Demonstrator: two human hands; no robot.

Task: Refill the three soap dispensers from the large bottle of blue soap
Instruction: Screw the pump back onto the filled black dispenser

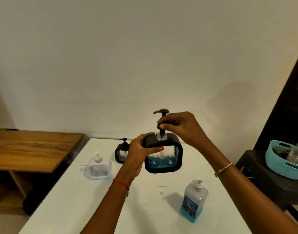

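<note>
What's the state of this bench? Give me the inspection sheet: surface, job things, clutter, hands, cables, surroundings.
Surface: white table, smeared in places.
Job's things: held dispenser, black, blue soap low in it, its pump raised off the bare threaded neck; far black dispenser and white dispenser stand at the left, pumps on; bottle at near right, pump on, blue soap low.
Clutter: small specks on the table.
Hands: left hand grips the held dispenser's top corner; right hand pinches the pump's collar.
Cables: nothing seen.
Surroundings: wooden table left; blue basket on a dark stand right; plain wall behind.
</note>
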